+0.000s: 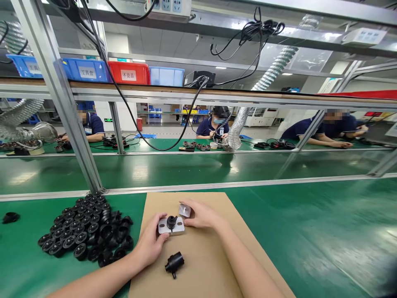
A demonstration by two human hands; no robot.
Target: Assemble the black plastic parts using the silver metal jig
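My left hand [154, 239] is closed on the left end of a silver metal plate [178, 230] with slots in it. A round black plastic part [171, 222] sits upright in the middle of that plate. Just to the right, my right hand [201, 215] grips a small shiny metal block [185, 210], its thumb near the plate's right end. Closer to me, a black cylindrical plastic housing [175, 263] with a short side spout lies on its side on the cardboard sheet [211, 260], touched by neither hand.
A large pile of black plastic parts [74, 231] covers the green bench left of the cardboard. One black piece [11, 217] lies apart at far left. A metal post [62, 99] rises behind the pile. A black cable [130, 118] hangs overhead. Co-workers sit across the bench.
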